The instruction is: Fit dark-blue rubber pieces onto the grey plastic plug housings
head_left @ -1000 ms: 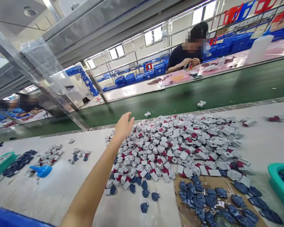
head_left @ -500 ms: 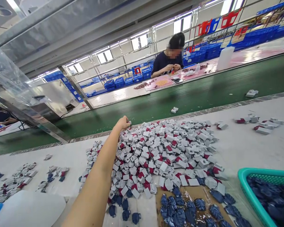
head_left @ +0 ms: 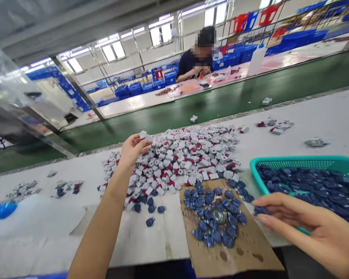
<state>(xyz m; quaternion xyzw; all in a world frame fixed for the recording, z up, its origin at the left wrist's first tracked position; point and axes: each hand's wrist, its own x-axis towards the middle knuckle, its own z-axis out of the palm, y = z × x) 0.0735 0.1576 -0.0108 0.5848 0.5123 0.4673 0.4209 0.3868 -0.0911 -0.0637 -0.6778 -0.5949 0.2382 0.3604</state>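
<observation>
My left hand [head_left: 135, 147] pinches a small light-grey plastic part [head_left: 145, 135] above the far left edge of a big pile of grey and dark-red parts [head_left: 177, 155]. At the right, my right hand [head_left: 311, 224] holds a dark blue plastic piece [head_left: 261, 210] between thumb and fingers, beside the front left corner of a teal basket [head_left: 257, 174]. More dark blue pieces [head_left: 311, 180] fill that basket. Between the hands lies a brown cardboard sheet [head_left: 244, 252], stained and wet-looking, with many blue pieces [head_left: 209, 217] spread over it.
A green conveyor belt [head_left: 159, 122] runs behind the table, carrying a few grey parts. Across it a person [head_left: 196, 58] works at a pink-topped table. To the left are a white bottle with a blue cap [head_left: 2, 211] and small part clusters [head_left: 23, 190].
My left hand has drawn back from the belt's edge, bringing the grey part with it. My right hand has come into view with a blue piece. The view has shifted down and right.
</observation>
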